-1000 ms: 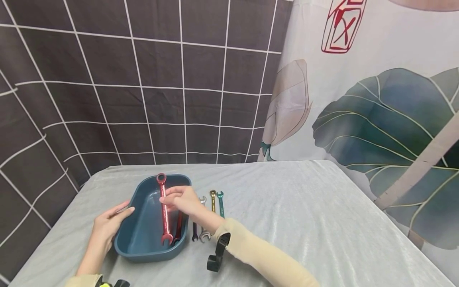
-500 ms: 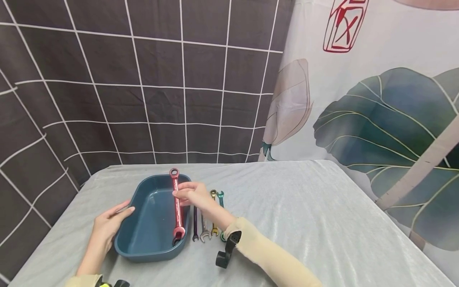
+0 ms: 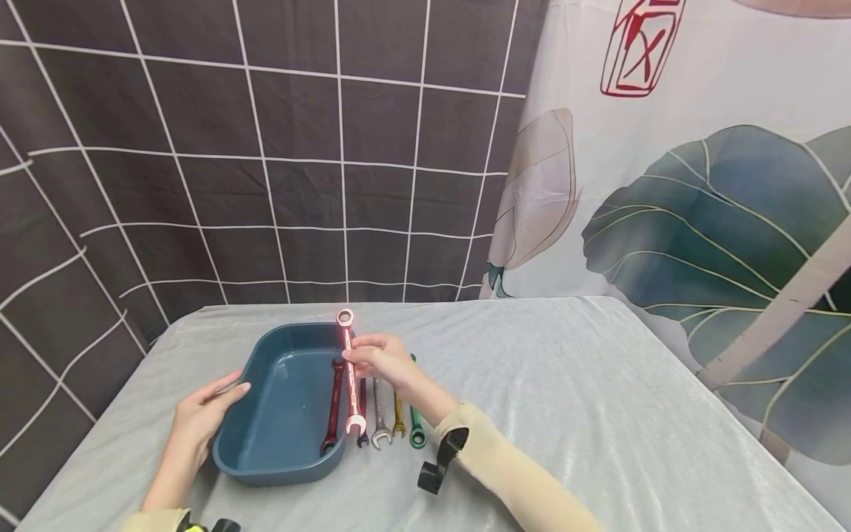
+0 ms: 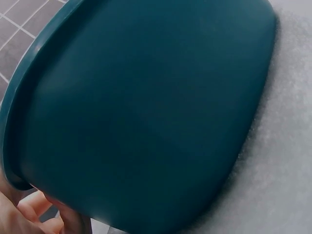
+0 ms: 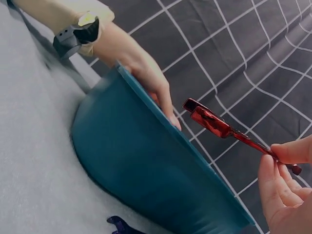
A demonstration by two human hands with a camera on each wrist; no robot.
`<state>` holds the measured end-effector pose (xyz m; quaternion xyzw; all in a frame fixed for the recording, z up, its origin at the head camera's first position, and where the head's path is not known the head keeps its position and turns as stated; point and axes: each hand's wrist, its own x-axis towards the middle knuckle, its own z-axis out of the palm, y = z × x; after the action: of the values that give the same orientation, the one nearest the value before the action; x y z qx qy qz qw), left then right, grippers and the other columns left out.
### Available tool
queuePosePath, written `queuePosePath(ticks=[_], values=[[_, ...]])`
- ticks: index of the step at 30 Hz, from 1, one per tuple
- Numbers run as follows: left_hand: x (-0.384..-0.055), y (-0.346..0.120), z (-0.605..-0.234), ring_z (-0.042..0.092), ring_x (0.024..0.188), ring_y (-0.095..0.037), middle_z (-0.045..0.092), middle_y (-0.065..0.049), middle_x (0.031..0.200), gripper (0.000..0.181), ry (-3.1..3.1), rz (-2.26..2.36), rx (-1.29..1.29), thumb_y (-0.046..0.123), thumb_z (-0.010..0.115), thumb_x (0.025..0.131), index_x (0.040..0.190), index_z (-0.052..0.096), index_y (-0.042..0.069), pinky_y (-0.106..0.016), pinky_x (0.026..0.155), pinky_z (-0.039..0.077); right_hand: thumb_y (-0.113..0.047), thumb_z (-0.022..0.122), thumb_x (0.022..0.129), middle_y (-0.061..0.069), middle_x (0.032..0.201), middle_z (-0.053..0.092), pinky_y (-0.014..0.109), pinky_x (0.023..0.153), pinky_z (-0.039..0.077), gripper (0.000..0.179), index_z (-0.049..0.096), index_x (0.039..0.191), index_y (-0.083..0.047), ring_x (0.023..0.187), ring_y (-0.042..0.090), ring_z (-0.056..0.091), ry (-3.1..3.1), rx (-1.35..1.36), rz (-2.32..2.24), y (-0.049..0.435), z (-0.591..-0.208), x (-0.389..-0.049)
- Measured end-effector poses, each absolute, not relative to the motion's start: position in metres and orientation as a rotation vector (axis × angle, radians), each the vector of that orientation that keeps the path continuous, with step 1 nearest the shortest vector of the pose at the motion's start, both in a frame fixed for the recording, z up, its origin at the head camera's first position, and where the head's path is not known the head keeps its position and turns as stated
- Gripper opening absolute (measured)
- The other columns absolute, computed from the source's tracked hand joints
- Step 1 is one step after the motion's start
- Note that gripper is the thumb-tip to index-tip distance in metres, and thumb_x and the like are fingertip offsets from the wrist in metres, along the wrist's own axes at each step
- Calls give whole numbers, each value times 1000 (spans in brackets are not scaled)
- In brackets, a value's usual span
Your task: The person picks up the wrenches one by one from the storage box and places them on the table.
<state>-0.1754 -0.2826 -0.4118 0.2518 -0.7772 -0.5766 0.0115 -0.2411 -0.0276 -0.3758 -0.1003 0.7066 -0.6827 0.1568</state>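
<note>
My right hand (image 3: 388,362) pinches a shiny red combination wrench (image 3: 351,384) between thumb and fingers, over the right rim of a blue plastic basin (image 3: 286,403). The wrench's ring end points away and its forked end toward me. Inside the basin, a darker red wrench (image 3: 335,403) lies along the right wall. My left hand (image 3: 199,421) grips the basin's left rim, thumb on top and fingers outside. Right of the basin, a purple wrench (image 3: 363,440), a silver wrench (image 3: 379,406), a gold wrench (image 3: 398,414) and a green wrench (image 3: 417,425) lie side by side, partly hidden by my right hand.
A pale grey cloth (image 3: 565,414) covers the table. Behind it hangs a dark curtain (image 3: 372,192) with a white grid, and a white curtain (image 3: 665,222) printed with leaves is at the right.
My right hand has carried the red wrench rightward from above the basin's inside to its right rim. The darker wrench in the basin is now uncovered. My left hand has stayed put.
</note>
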Motion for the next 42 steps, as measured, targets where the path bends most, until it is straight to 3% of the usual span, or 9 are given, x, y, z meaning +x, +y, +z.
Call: queuePosePath(ticks=[6,14,16,18,22,29,36,42], values=[[-176,-283,-412,32,133,-31,34,-12,144,70,-2429,-1799,777,43,65,79,136,40,10,-43,105,34,-14,66,76,-3,71,62,22,63,55,28,62,99,2,58,6,59,2015,-283,-1956,-21,-381,-243],[-176,-282,-415,39,128,-28,37,-12,142,70,-2433,-1791,779,45,65,78,135,41,11,-40,99,40,-12,64,77,-4,69,60,21,61,54,29,60,100,5,59,6,58,2026,-279,-1960,-11,-383,-243],[-176,-283,-415,49,118,-22,40,-11,140,70,-2449,-1764,788,47,66,77,134,43,13,-32,92,45,-12,64,77,-5,68,60,20,61,54,29,60,100,5,58,5,57,2026,-268,-1966,-9,-383,-243],[-177,-283,-415,56,100,-8,47,-8,136,70,-2460,-1736,802,48,67,75,133,45,15,-23,83,48,-11,64,77,-5,68,60,20,60,54,29,59,100,6,58,5,57,2016,-261,-1971,-7,-384,-243],[-177,-284,-414,47,78,11,52,-3,131,70,-2471,-1698,826,50,68,73,131,48,17,-13,69,46,-10,63,77,-4,69,61,21,61,54,29,58,101,7,59,6,58,2002,-267,-1973,-3,-386,-244],[-178,-284,-414,49,106,-7,51,-1,132,70,-2466,-1698,835,49,69,73,131,48,17,-12,71,44,-12,64,77,-3,73,62,24,66,55,32,59,103,5,61,7,59,2017,-246,-1953,6,-390,-246],[-177,-284,-414,42,124,-24,43,-8,138,71,-2428,-1741,824,48,67,75,133,45,13,-32,90,45,-10,64,77,-5,69,61,19,58,54,31,58,104,6,57,5,57,2000,-217,-1957,12,-395,-246],[-177,-284,-414,36,130,-27,38,-9,140,72,-2419,-1768,812,48,67,75,133,43,12,-38,100,39,-9,65,77,-4,69,61,18,58,53,27,59,100,4,56,5,57,2012,-174,-1959,17,-398,-247]])
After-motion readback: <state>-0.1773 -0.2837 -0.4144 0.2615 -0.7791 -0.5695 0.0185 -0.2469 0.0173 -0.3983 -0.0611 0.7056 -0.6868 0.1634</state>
